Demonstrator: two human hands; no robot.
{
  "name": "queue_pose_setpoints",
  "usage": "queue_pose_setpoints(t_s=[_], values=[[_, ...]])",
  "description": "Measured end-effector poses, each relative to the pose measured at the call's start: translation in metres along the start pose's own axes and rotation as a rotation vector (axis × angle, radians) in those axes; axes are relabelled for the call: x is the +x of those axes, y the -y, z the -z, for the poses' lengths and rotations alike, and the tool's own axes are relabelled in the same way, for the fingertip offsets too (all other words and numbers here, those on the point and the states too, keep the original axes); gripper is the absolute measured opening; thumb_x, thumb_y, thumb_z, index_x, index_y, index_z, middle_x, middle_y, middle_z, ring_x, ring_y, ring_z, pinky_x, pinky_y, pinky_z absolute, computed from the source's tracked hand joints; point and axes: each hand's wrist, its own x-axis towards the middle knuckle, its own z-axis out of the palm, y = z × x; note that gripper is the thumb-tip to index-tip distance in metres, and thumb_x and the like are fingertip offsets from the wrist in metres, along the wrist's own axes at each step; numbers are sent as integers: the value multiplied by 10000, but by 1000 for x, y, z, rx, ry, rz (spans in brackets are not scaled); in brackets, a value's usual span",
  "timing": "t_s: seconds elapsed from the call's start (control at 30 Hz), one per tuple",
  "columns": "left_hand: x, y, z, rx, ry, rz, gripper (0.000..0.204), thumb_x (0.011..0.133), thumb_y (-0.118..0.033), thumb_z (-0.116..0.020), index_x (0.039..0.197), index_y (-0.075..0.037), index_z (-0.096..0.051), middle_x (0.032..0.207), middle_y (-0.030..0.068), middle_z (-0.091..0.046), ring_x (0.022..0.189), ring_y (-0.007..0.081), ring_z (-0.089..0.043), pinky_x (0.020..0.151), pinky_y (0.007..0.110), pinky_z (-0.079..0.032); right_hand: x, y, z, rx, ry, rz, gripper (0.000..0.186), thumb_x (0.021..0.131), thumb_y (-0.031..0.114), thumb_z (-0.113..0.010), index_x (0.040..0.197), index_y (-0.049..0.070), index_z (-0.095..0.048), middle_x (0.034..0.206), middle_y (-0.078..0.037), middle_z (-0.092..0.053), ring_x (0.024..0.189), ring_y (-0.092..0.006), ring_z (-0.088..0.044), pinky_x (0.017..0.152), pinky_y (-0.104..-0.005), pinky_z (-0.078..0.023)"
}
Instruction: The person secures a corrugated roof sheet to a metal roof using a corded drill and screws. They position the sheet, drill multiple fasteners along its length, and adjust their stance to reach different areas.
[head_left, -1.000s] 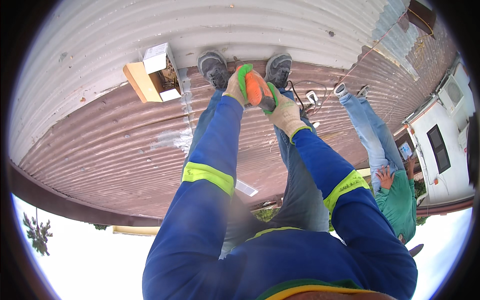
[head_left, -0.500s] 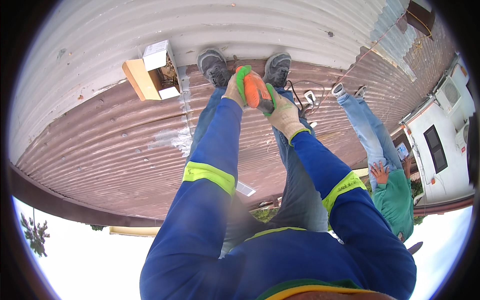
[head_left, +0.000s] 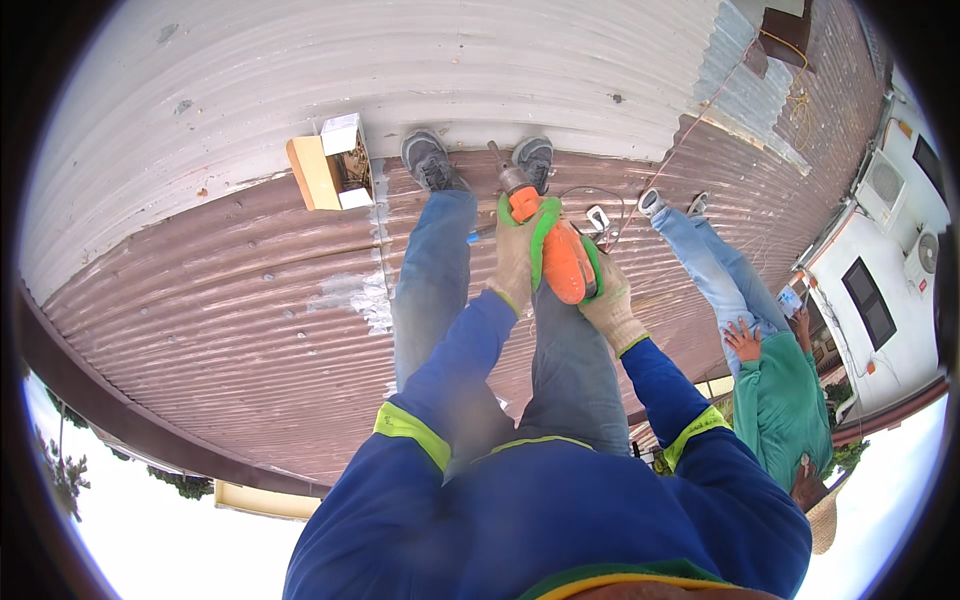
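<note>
I hold an orange power drill in both gloved hands above my knees. My left hand grips its front end near the chuck. My right hand wraps the rear of the body. The drill's nose points toward the corrugated roof between my two grey shoes. I sit with legs stretched out in jeans and wear a blue jacket with yellow-green bands.
A small open box of fasteners lies on the roof to the left of my feet. Another person in a green top sits to my right. A cord runs across the roof. A white building stands at the right.
The drill and both hands have drawn back from near my feet toward my knees, and the drill's nose now shows between the shoes.
</note>
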Motion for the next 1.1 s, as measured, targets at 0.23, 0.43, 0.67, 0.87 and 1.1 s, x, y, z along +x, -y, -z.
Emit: queue_pose_setpoints(t_s=[0.23,0.43,0.67,0.87,1.1], values=[[-180,-76,-46,374,332,-138,642,870,-162,-893,1391,-81,-527,1200,43,-710,1049,164,-720,905,340,-613,-89,75,69,-94,-164,191,645,750,216,-869,1321,31,-631,1119,-193,-714,1057,-416,-691,929,-522,-548],[-280,-118,-63,679,515,-467,763,828,-149,-907,1460,-58,-488,1237,64,-696,1126,188,-698,1001,380,-586,-126,144,143,-25,-73,310,801,761,215,-876,1467,38,-542,1284,-220,-665,1171,-415,-661,959,-511,-554],[-359,-154,-61,979,575,-654,895,769,-222,-915,1525,-46,-470,1278,86,-683,1154,213,-685,1030,387,-564,-135,217,249,204,-135,330,641,907,106,-716,1523,86,-538,1153,-137,-724,1078,-367,-703,906,-477,-577],[-381,-159,-46,1117,606,-749,908,772,-219,-915,1540,-45,-465,1325,97,-665,1180,209,-674,1036,382,-559,-145,268,292,-137,-293,658,542,849,105,-738,1384,147,-671,1105,-87,-740,1035,-314,-719,890,-454,-584],[-388,-146,-25,1068,569,-780,848,784,-231,-910,1502,-56,-493,1297,103,-676,1143,229,-687,1015,385,-561,-156,271,286,-229,-367,729,539,830,128,-753,1363,153,-681,1137,-73,-750,1048,-295,-725,921,-442,-587]])
